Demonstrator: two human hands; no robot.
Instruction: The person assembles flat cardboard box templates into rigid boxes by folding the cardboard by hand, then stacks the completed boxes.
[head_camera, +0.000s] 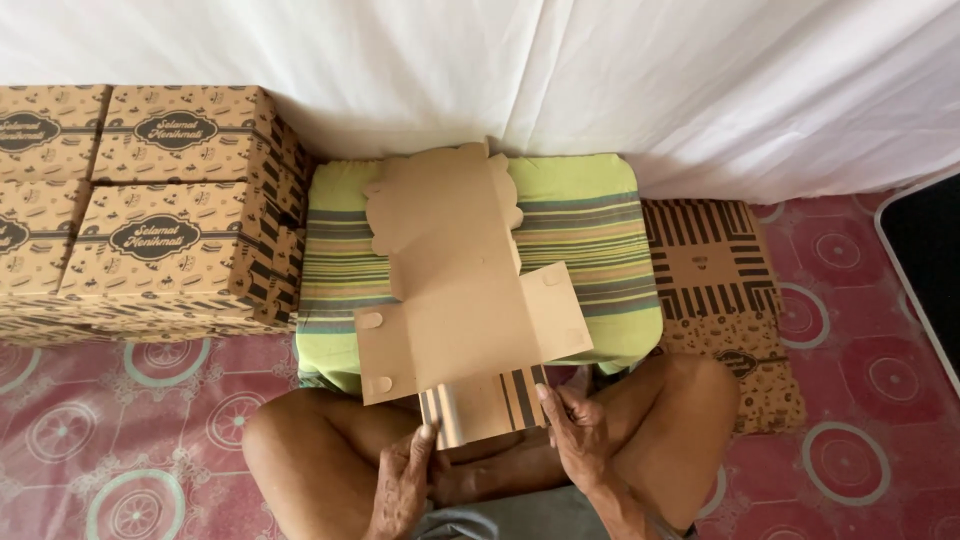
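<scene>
The left hand (403, 480) and right hand (577, 432) sit closest, low in the frame above the person's crossed legs (300, 450), each pinching the near edge of a flat cardboard box blank (460, 300). The left thumb presses the striped near flap (485, 405) at about 7 o'clock of the sheet; the right-hand fingers close on the same flap's corner at about 5 o'clock. The blank lies plain side up, tilting away from the body across a green striped cushion (590, 230).

To fold it cleanly, I judge both grips should stay near the crease line, thumbs pushing evenly so the flap bends along the score and not across the panel. The small side flaps at 3 and 9 o'clock look free and could snag if ignored.

Further out, at 9 to 10 o'clock, stands a stack of finished printed boxes (170, 220); at 3 o'clock a pile of flat blanks (715, 280) rests on the patterned red floor mat (100, 440), with a white cloth (600, 70) at 12 o'clock.
</scene>
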